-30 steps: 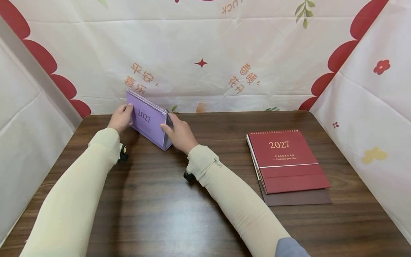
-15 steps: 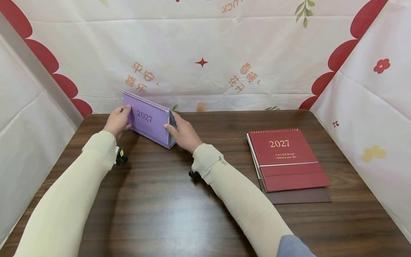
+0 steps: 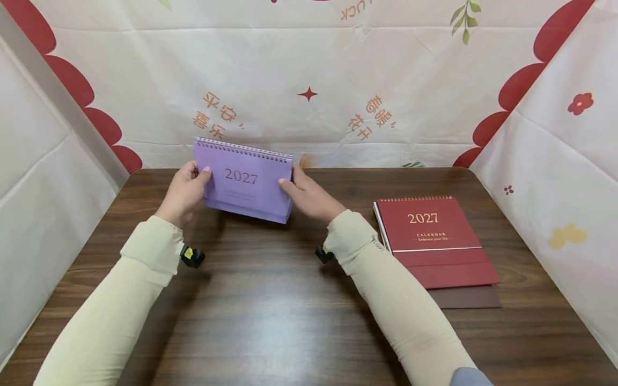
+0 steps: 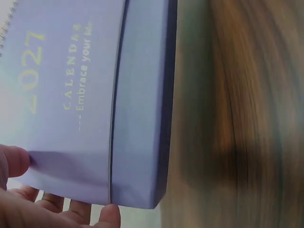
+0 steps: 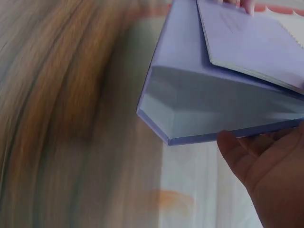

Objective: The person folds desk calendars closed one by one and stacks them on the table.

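Note:
Both hands hold a purple spiral-bound desk calendar [image 3: 241, 187] marked 2027, toward the back left of the table in the head view. My left hand [image 3: 184, 192] grips its left end, thumb on the front cover. At the other end my right hand [image 3: 316, 197] has its thumb on the front edge, with the other fingers behind. In the left wrist view the calendar's cover [image 4: 66, 90] shows gold lettering, and the table behind is blurred. The right wrist view looks into the hollow of its folded stand [image 5: 199, 104]. The calendar appears raised off the tabletop.
A red 2027 desk calendar [image 3: 429, 230] lies flat on the right of the wooden table [image 3: 251, 300], its brown base flap [image 3: 465, 297] sticking out in front. Printed white cloth [image 3: 309, 59] closes off the back and both sides.
The purple calendar has moved right and turned to face me more squarely, its lower edge now appearing lifted. Both hands have moved with it. The red calendar stays in place.

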A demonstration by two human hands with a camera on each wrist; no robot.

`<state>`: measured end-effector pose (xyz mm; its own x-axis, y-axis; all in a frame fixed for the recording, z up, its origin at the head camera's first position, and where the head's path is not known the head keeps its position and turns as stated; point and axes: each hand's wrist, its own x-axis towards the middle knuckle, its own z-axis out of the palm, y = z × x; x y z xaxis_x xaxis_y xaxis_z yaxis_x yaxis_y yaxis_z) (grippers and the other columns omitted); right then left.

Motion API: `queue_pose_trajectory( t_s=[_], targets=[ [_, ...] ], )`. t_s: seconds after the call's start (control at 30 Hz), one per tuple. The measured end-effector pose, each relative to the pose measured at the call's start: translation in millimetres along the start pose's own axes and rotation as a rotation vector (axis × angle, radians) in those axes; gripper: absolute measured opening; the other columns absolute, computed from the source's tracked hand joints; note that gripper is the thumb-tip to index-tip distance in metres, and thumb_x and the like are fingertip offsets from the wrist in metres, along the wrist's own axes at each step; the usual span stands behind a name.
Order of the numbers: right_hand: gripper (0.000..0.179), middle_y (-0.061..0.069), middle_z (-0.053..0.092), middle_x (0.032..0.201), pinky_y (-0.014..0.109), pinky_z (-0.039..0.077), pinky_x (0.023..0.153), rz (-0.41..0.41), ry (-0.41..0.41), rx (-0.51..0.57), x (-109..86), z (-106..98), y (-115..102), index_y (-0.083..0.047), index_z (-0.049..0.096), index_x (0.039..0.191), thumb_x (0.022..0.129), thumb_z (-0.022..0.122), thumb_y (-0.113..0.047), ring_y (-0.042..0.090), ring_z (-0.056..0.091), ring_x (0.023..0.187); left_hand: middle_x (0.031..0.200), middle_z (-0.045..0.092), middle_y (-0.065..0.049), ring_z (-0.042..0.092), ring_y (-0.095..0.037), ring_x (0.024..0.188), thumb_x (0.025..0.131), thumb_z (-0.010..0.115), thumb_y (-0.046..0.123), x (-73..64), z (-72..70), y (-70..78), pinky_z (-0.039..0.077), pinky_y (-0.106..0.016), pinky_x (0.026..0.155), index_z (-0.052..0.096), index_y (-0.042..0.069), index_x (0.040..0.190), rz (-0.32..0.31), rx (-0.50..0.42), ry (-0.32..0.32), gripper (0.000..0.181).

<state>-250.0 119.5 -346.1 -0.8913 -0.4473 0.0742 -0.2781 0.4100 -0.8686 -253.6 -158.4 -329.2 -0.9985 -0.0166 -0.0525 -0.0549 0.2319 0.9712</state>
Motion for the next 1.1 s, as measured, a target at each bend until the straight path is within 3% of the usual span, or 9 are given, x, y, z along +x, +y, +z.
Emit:
queue_pose_trajectory(
  t_s=[0.1, 0.2, 0.33, 0.5, 0.67, 0.8, 0.9, 1.1],
  targets=[
    [0.057, 0.010, 0.046, 0.144, 0.037, 0.039, 0.106, 0.004, 0.046, 0.079, -11.5, -15, 0, -0.015, 0.012, 0.158, 0.109, 0.034, -0.032, 0.018, 0.051, 0.123, 0.118, 0.051, -0.010, 0.048, -0.020, 0.108, 0.107, 0.042, 0.025, -12.1, 15.1, 9.8, 0.043, -0.040, 0.091, 0.048, 0.007, 0.116, 0.022, -0.048, -0.019, 0.020],
    [0.054, 0.013, 0.042, 0.145, 0.041, 0.038, 0.107, 0.007, 0.097, 0.145, -22.6, -28, 0, -0.011, 0.014, 0.157, 0.108, 0.032, -0.027, 0.022, 0.048, 0.126, 0.115, 0.055, -0.008, 0.053, -0.019, 0.102, 0.107, 0.045, 0.023, -19.9, 32.3, 14.6, 0.046, -0.039, 0.086, 0.050, 0.009, 0.115, 0.041, -0.140, -0.033, 0.017],
    [0.052, 0.015, 0.041, 0.145, 0.044, 0.034, 0.109, 0.013, 0.180, 0.164, -35.9, -42, -1, -0.009, 0.021, 0.155, 0.106, 0.034, -0.024, 0.024, 0.043, 0.128, 0.106, 0.060, -0.003, 0.059, -0.017, 0.092, 0.107, 0.045, 0.019, -27.1, 54.2, 13.7, 0.051, -0.036, 0.078, 0.050, 0.013, 0.112, 0.051, -0.312, -0.069, 0.009],
    [0.048, 0.010, 0.048, 0.140, 0.045, 0.041, 0.101, -0.001, 0.289, 0.144, -50.1, -51, 0, -0.017, 0.034, 0.153, 0.106, 0.042, -0.025, 0.022, 0.049, 0.120, 0.104, 0.063, -0.001, 0.060, -0.015, 0.088, 0.107, 0.042, 0.012, -36.0, 75.3, 10.0, 0.049, -0.030, 0.074, 0.050, 0.014, 0.110, 0.097, -0.467, -0.062, 0.009],
    [0.044, 0.014, 0.057, 0.122, 0.035, 0.048, 0.085, -0.049, 0.410, 0.102, -61.1, -54, 11, -0.009, 0.046, 0.143, 0.103, 0.056, -0.022, 0.021, 0.054, 0.102, 0.108, 0.063, -0.004, 0.060, -0.015, 0.091, 0.107, 0.041, 0.009, -47.0, 86.2, 12.2, 0.047, -0.029, 0.075, 0.050, 0.010, 0.111, 0.129, -0.499, -0.041, 0.010],
    [0.041, 0.014, 0.060, 0.119, 0.027, 0.049, 0.082, -0.076, 0.502, 0.152, -69.3, -55, 18, -0.001, 0.045, 0.132, 0.099, 0.064, -0.016, 0.018, 0.057, 0.102, 0.108, 0.063, -0.005, 0.060, -0.016, 0.092, 0.107, 0.043, 0.010, -50.7, 92.9, 13.3, 0.048, -0.029, 0.076, 0.051, 0.008, 0.113, 0.120, -0.508, -0.043, 0.010],
    [0.038, 0.013, 0.061, 0.114, 0.026, 0.049, 0.080, -0.084, 0.547, 0.170, -75.3, -55, 21, 0.000, 0.044, 0.123, 0.097, 0.066, -0.015, 0.017, 0.059, 0.100, 0.105, 0.064, -0.005, 0.060, -0.016, 0.091, 0.106, 0.046, 0.011, -52.4, 97.8, 14.5, 0.048, -0.029, 0.076, 0.053, 0.006, 0.113, 0.105, -0.505, -0.039, 0.011],
    [0.024, 0.011, 0.060, 0.095, 0.025, 0.044, 0.064, -0.095, 0.564, 0.038, -87.7, -59, 26, 0.002, 0.059, 0.114, 0.100, 0.062, -0.016, 0.019, 0.051, 0.082, 0.103, 0.064, -0.007, 0.061, -0.017, 0.090, 0.105, 0.050, 0.011, -54.6, 106.8, 15.7, 0.049, -0.029, 0.074, 0.055, 0.002, 0.113, 0.121, -0.477, -0.037, 0.013]
  ],
)
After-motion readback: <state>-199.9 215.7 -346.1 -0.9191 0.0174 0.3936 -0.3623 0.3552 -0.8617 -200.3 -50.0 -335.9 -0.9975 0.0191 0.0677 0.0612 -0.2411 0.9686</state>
